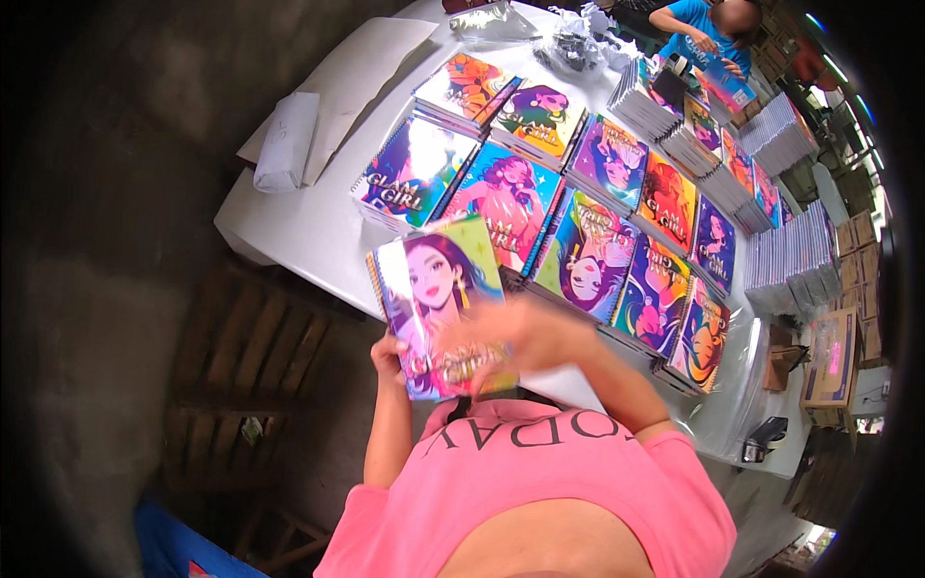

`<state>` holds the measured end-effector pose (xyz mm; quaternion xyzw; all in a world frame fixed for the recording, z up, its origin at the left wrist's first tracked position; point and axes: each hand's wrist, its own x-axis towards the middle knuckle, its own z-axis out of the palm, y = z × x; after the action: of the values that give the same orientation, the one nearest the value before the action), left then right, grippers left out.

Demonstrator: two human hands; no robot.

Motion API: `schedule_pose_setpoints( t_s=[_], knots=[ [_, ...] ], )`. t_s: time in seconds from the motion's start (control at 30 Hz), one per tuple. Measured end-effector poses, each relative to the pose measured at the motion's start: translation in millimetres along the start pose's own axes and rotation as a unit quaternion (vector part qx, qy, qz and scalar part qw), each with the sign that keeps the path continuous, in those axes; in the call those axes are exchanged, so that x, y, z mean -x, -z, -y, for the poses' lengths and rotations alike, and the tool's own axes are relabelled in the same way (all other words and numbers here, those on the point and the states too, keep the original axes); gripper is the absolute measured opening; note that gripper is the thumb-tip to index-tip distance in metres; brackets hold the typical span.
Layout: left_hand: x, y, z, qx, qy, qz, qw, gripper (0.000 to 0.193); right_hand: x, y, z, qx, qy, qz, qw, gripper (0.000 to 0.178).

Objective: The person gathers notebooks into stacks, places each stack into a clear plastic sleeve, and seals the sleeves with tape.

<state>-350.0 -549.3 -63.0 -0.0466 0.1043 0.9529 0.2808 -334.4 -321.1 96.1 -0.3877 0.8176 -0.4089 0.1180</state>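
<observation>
A spiral notebook (432, 275) with a colourful illustrated cover is held up in front of my chest, its wire binding toward the left. My left hand (388, 358) grips its lower left edge, the thumb over the cover. Across the lower right of that cover reaches my right hand (525, 335), its fingers smeared by motion; whether they touch the notebook I cannot tell. Just beyond lie stacks of similar notebooks in rows, the nearest with a pink cover (501, 197) and a blue-green one (414, 169) to its left.
The white table (279, 217) carries a brown paper sheet (361, 82), a white wrapped packet (287, 144) and crumpled plastic (568, 48). More notebook piles (795, 255) stand right. A co-worker in a blue shirt (689, 24) handles a notebook at the far side. Cardboard boxes (831, 361) line the right; a wooden slatted piece (241, 337) is left.
</observation>
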Motion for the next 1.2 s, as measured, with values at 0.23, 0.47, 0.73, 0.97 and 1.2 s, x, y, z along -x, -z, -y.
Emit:
schedule_pose_setpoints(
  t_s=[0.23,0.47,0.73,0.97,1.2],
  knots=[
    [32,35,-30,0.080,0.011,0.022,0.996,0.067,-20,-37,-124,0.478,-0.290,-0.296,0.774,0.045],
    [6,5,-73,0.006,0.043,-0.006,0.999,0.071,9,50,-71,-0.291,0.021,-0.474,0.831,0.021],
    [-45,-6,-57,-0.005,-0.057,0.009,0.998,0.104,-153,73,-117,-0.028,0.058,-0.025,0.998,0.029],
    [37,51,-66,0.003,-0.065,-0.054,0.996,0.076,-182,-37,-172,0.406,-0.255,-0.170,0.861,0.070],
    [31,31,-129,-0.044,-0.105,-0.077,0.991,0.083,-174,0,-57,0.198,0.018,-0.346,0.917,0.041]
  ],
)
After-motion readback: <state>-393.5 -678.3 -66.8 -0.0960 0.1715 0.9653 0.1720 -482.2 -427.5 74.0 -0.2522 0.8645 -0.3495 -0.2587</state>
